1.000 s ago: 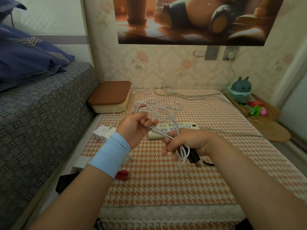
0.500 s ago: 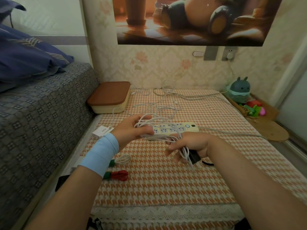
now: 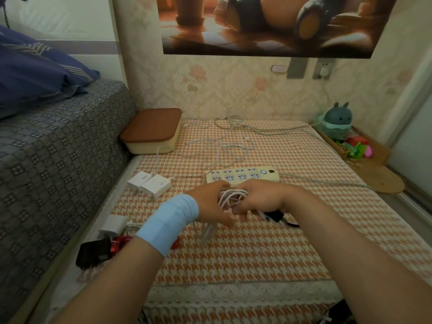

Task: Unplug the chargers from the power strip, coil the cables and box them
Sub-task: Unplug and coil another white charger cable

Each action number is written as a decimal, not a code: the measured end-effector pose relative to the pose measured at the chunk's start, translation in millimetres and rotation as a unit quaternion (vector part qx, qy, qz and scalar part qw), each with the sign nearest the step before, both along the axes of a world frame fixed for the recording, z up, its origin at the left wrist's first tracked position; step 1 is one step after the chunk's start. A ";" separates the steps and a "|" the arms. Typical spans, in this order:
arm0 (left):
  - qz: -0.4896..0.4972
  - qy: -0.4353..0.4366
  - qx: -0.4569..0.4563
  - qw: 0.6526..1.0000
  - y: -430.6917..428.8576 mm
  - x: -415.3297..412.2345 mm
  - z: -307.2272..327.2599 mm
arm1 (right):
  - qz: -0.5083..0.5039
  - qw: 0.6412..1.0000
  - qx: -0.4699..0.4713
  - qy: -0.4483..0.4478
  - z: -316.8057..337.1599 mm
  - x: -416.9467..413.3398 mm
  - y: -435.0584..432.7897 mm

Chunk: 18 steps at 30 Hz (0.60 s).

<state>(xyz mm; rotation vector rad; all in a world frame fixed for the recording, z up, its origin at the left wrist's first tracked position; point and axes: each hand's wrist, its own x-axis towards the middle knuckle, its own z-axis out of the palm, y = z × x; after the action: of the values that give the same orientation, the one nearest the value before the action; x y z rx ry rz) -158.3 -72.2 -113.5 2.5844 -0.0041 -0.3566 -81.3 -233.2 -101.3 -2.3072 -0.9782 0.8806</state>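
two hands are seen close together low over the bench (image 3: 233, 258), just in front of the power strip (image 3: 243, 177): the left hand (image 3: 209, 204) and the right hand (image 3: 260, 198) are both curled round one white cable bundle (image 3: 232, 197), and a black charger (image 3: 275, 215) is tucked under the right hand. two white chargers (image 3: 149, 183) are laid side by side near the bench's left edge, loose white cable (image 3: 217, 148) is strewn behind the power strip, and the lidded box (image 3: 152, 133) is set at the far left corner.
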 end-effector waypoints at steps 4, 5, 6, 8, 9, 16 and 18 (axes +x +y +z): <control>0.045 0.048 -0.164 0.984 10.4 3.6 -3.9 | -0.039 0.995 0.081 0.037 4.9 0.8 -15.2; 0.061 0.063 -0.204 0.975 9.7 3.2 -4.2 | -0.043 0.994 0.091 0.035 6.3 1.6 -16.5; 0.077 0.071 -0.238 0.966 7.4 2.6 -3.1 | -0.049 0.994 0.096 0.027 6.7 3.5 -16.8; 0.099 0.059 -0.261 0.959 5.3 6.6 -1.8 | -0.074 0.992 0.101 0.007 7.3 5.6 -18.1; 0.097 0.043 -0.259 0.960 3.6 7.2 -0.1 | -0.085 0.991 0.106 0.000 6.6 6.4 -19.1; 0.121 0.017 -0.336 0.934 6.5 3.3 -4.2 | -0.037 0.996 0.075 0.018 -3.1 1.0 -14.0; 0.118 0.069 -0.356 0.924 9.8 2.4 -4.5 | -0.027 0.994 0.102 -0.031 -7.5 -2.2 -12.8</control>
<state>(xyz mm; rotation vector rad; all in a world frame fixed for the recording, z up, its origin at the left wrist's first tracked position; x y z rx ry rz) -156.0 -62.3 -118.0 1.8101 0.1921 -0.3613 -83.5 -246.0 -108.8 -2.1867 -0.9796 0.6578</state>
